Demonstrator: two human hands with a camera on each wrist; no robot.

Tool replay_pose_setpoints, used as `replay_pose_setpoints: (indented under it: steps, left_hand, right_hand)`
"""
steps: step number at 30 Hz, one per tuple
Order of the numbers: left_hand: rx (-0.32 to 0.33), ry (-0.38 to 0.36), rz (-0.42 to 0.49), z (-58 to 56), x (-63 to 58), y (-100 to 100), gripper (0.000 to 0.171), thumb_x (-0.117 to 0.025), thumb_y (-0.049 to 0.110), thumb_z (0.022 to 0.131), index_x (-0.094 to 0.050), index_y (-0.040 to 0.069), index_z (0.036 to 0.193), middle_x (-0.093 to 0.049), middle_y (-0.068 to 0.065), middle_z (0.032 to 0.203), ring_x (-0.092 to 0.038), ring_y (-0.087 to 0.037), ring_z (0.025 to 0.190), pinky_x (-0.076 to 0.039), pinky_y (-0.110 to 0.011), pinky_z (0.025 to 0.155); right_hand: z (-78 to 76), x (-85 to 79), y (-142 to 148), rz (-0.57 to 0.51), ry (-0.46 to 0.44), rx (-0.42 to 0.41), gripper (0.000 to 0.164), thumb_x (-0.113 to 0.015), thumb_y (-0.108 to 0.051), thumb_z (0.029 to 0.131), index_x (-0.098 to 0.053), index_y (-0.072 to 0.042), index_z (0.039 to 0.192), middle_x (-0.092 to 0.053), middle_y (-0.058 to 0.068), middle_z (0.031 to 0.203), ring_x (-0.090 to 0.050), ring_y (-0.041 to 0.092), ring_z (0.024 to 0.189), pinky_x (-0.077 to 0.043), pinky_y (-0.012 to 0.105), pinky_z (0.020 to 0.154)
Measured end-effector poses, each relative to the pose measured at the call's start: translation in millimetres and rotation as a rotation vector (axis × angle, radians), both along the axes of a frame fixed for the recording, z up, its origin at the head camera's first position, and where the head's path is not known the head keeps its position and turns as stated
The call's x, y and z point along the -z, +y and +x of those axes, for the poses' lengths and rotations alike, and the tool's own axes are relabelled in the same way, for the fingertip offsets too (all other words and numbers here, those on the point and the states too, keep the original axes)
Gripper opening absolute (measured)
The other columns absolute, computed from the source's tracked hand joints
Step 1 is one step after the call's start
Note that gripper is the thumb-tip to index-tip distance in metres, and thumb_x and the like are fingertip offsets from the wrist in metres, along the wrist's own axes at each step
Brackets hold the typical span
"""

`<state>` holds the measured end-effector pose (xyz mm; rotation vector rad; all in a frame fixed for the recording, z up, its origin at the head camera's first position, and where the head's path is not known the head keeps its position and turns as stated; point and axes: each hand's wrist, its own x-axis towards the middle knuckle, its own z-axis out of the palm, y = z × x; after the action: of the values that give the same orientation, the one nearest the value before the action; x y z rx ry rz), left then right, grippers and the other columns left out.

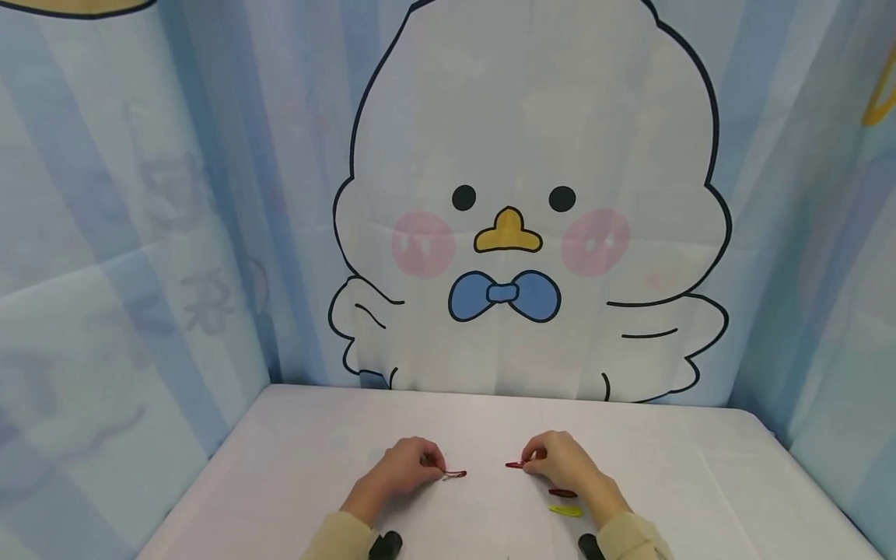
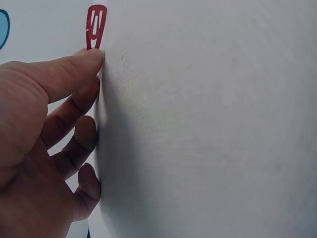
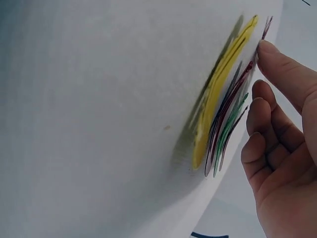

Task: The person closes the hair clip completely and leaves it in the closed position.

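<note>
Between thumb and fingertip, my left hand [image 1: 409, 467] pinches a red snap hair clip [image 2: 102, 22], its slotted end pointing away from the hand. Facing it across the table, my right hand [image 1: 565, 460] pinches another red hair clip [image 1: 514, 465] by one end. In the right wrist view that clip shows as a thin edge beyond the thumb. Under the right wrist lie a yellow hair clip [image 3: 218, 94], a dark red hair clip [image 3: 230, 106] and a green hair clip [image 3: 229, 136], side by side. A further thin dark clip [image 3: 233, 139] lies beyond the green one.
Both hands are low over a white table [image 1: 301, 451]. A curtain with a cartoon white bird [image 1: 518, 140] hangs along its back edge, and blue-striped curtains [image 1: 105, 233] enclose the sides. Black straps [image 1: 386, 546] show at the cuffs.
</note>
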<state>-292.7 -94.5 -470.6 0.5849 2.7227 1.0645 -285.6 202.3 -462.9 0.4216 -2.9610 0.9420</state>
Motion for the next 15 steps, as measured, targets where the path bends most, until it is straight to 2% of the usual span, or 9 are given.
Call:
replay_pose_setpoints:
  steps: [8,15]
  left_hand:
    - [-0.015,0.028,0.058,3.5,-1.9,-5,0.010,-0.072,0.006,0.091,-0.070,0.016,0.087,-0.060,0.006,0.082,-0.051,-0.014,0.076,-0.042,-0.032,0.070]
    - [-0.050,0.039,0.177,4.2,-5.0,-10,0.007,-0.073,0.008,0.091,-0.074,0.015,0.090,-0.064,0.006,0.086,-0.053,-0.016,0.080,-0.044,-0.031,0.070]
  right_hand:
    - [5.3,-4.4,4,-0.061,0.014,0.077,0.004,-0.078,-0.014,0.088,-0.076,-0.014,0.092,-0.057,-0.005,0.076,-0.050,0.014,0.071,-0.044,0.030,0.063]
    - [10.6,-15.3,9,-0.112,0.006,0.142,0.006,-0.073,-0.016,0.093,-0.075,-0.012,0.097,-0.060,-0.004,0.078,-0.052,0.014,0.073,-0.045,0.031,0.064]
